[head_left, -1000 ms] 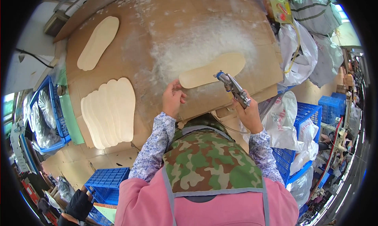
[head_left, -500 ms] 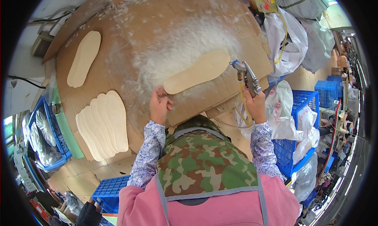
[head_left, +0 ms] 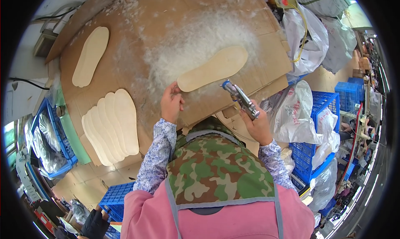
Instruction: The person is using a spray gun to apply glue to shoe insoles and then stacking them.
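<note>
A pale cream insole [head_left: 212,69] lies slanted on the cardboard surface [head_left: 200,110] in front of me, over a patch of white fluffy residue. My left hand [head_left: 171,103] is at its near left end, fingertips touching the edge, thumb apart and fingers loosely bent. In my right hand [head_left: 258,124] is a metal spray gun [head_left: 241,98] with a blue nozzle, its tip just off the insole's near side. Several overlapping insoles [head_left: 111,128] form a fan at the left. Farther back lies another small overlapping pile of insoles [head_left: 91,56].
Blue plastic crates stand around me: one at the right [head_left: 303,155] with white plastic bags [head_left: 298,114], one at the left [head_left: 66,149], one low at the left [head_left: 118,197]. A yellow hose [head_left: 304,35] hangs at the back right.
My right hand has brought the spray gun leftward, from beyond the insole's right end to its near side, with the nozzle now pointing up and left. My left hand stays at the insole's edge.
</note>
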{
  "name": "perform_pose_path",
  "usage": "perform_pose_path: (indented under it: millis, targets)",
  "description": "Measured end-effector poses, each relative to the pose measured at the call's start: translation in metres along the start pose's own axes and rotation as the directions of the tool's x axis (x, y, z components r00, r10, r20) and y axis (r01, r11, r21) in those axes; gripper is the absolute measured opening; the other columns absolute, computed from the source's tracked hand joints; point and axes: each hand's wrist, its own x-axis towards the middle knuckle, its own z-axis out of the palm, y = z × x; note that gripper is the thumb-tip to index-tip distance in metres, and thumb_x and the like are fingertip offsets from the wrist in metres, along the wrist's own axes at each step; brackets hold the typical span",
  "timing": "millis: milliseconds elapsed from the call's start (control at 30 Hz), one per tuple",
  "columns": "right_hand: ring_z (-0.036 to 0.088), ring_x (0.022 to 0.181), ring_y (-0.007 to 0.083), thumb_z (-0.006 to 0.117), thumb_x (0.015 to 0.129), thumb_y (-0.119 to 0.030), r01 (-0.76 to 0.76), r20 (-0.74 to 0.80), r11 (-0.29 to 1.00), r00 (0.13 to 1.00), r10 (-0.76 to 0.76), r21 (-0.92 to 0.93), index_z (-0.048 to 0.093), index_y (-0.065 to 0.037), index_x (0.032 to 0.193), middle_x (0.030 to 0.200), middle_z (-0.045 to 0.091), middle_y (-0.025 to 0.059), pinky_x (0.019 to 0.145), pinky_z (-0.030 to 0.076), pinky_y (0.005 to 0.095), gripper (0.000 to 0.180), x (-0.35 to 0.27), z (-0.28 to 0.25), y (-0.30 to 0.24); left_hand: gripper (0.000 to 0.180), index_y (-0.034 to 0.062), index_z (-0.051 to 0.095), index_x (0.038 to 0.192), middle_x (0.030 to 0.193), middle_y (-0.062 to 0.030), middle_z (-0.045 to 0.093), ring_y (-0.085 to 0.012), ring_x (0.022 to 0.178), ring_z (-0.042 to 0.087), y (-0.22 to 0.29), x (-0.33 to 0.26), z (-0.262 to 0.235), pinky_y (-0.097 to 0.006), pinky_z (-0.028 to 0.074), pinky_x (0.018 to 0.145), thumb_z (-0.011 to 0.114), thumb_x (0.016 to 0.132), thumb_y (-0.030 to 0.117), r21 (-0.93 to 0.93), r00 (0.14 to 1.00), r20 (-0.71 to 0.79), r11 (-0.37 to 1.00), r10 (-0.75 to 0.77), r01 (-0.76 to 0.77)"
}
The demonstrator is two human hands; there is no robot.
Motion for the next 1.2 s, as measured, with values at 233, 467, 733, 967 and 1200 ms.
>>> perform_pose_path:
  millis: [233,467,733,967,1200]
  targets:
    - [0.061,0.075,0.0293,0.063,0.082,-0.007,0.009,0.138,0.999,0.990,-0.013,0.033,0.054,-0.003,0.108,0.085,0.061,0.0148,0.067,0.047,0.0321,0.027,-0.007,0.024,-0.026,0.046,-0.0005,0.046,0.127,0.106,-0.0120,0.051,-0.0107,0.059,0.053,-0.008,0.006,-0.005,-0.020,0.041,0.041,0.044,0.081,-0.003,-0.030,0.999,0.040,1.000,-0.003,0.004]
    - [0.061,0.073,0.0275,0.064,0.082,-0.007,0.055,0.126,0.993,0.990,-0.068,0.106,0.055,-0.004,0.108,0.084,0.061,0.0149,0.066,0.047,0.0319,0.027,-0.004,0.028,-0.027,0.046,0.0003,0.045,0.128,0.104,-0.0113,0.050,-0.0097,0.057,0.052,-0.010,0.010,-0.006,-0.019,0.041,0.040,0.044,0.082,-0.002,0.010,0.998,0.063,1.000,-0.015,0.014]
    - [0.059,0.065,0.0241,0.063,0.084,-0.010,0.022,-0.070,0.999,0.997,-0.025,-0.042,0.055,-0.004,0.109,0.075,0.060,0.0133,0.061,0.046,0.0309,0.027,0.012,-0.014,0.014,0.038,0.0011,0.044,0.121,0.101,-0.0107,0.051,-0.0100,0.055,0.051,0.001,0.011,0.001,-0.022,0.039,0.040,0.045,0.083,-0.002,0.047,0.999,0.026,0.998,-0.032,0.031]
    - [0.049,0.056,0.0134,0.063,0.085,-0.010,-0.024,-0.211,0.997,0.977,0.007,-0.080,0.056,-0.001,0.103,0.065,0.054,0.0068,0.054,0.042,0.0278,0.021,0.028,-0.044,0.048,0.044,-0.0004,0.036,0.125,0.101,-0.0126,0.051,-0.0104,0.053,0.051,0.009,0.010,0.016,-0.023,0.039,0.040,0.047,0.083,-0.002,0.088,0.997,-0.080,0.996,0.001,0.006]
    - [0.049,0.058,0.0132,0.061,0.085,-0.007,0.039,-0.186,0.998,0.982,-0.031,0.040,0.055,0.000,0.102,0.067,0.054,0.0069,0.055,0.042,0.0273,0.020,0.042,-0.040,0.053,0.042,-0.0014,0.042,0.123,0.094,-0.0109,0.055,-0.0103,0.057,0.050,-0.001,0.018,0.015,-0.024,0.042,0.050,0.047,0.081,-0.002,0.089,0.997,-0.061,0.995,0.053,-0.048]
